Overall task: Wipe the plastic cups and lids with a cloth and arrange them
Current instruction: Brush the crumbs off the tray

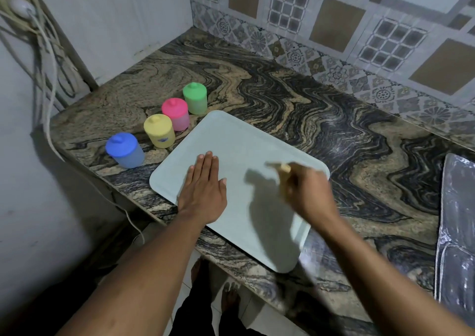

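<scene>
Several lidded plastic cups stand in a slanted row on the counter's left side: blue cup (pixel 126 150), yellow cup (pixel 159 130), pink cup (pixel 176 114), green cup (pixel 195 98). Each has its lid on. A pale tray (pixel 239 140) lies to their right, its near corner hanging over the counter edge. My left hand (pixel 203 189) presses flat on the tray with straight fingers. My right hand (pixel 305 189), blurred, hovers over the tray's right part and grips a small yellowish cloth (pixel 284 171).
The marble counter (pixel 321 109) runs back to a tiled wall. A foil-wrapped tray (pixel 457 220) sits at the right edge. Cables (pixel 48 60) hang along the wall at left. My bare feet show on the floor below the counter edge.
</scene>
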Demonstrator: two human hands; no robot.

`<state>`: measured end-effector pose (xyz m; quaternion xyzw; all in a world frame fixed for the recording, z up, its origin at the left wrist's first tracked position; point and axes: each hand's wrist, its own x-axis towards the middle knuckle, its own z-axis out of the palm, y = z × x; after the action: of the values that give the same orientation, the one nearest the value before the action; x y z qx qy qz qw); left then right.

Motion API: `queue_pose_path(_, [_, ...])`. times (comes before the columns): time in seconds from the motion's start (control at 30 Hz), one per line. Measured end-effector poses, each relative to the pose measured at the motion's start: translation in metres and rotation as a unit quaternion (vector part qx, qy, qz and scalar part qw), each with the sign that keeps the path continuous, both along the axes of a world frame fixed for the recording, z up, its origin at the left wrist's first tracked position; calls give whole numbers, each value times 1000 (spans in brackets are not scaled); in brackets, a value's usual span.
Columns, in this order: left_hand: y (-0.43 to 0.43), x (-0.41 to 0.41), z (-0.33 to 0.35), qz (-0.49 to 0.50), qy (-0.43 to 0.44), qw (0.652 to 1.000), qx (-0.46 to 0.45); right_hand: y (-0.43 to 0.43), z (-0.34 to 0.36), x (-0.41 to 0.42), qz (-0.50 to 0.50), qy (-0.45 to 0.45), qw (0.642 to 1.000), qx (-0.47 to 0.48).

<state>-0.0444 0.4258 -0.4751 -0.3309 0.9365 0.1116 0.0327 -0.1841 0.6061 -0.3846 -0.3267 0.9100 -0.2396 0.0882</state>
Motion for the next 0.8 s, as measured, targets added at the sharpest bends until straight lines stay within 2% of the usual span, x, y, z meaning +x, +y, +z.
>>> queue_pose_path(0.1, [0,-1,0,0,-5,1000,4,-24,-7,-55,-35,66,994,76])
queue_pose_path(0.2, [0,0,2,3,-3,1000,4,-31,-34,-44,22,82,975,207])
queue_pose_path(0.3, [0,-1,3,0,-11,1000,9,-22,-47,31,88,124,969,193])
queue_pose_path(0.4, [-2,-2,4,-2,-12,1000,24,-6,-36,109,196,71,964,166])
queue_pose_path(0.47, [-5,-1,5,-7,-15,999,41,-2,-33,118,232,30,960,152])
queue_pose_path(0.53, [-11,-1,11,-20,4,996,91,-9,-23,90,179,-33,978,99])
queue_pose_path(0.6, [-21,3,20,-12,76,986,150,-25,-16,44,85,-17,995,39])
queue_pose_path(0.63, [-27,8,25,-4,119,983,140,-37,-14,18,39,9,999,19])
queue_pose_path(0.7, [-42,20,31,25,145,989,8,-68,-11,-27,-2,49,999,19])
queue_pose_path(0.73, [-49,27,33,63,132,988,-42,-86,-12,-43,-6,55,998,37])
queue_pose_path(0.8, [-59,40,38,151,72,985,-38,-111,-23,-60,4,62,994,91])
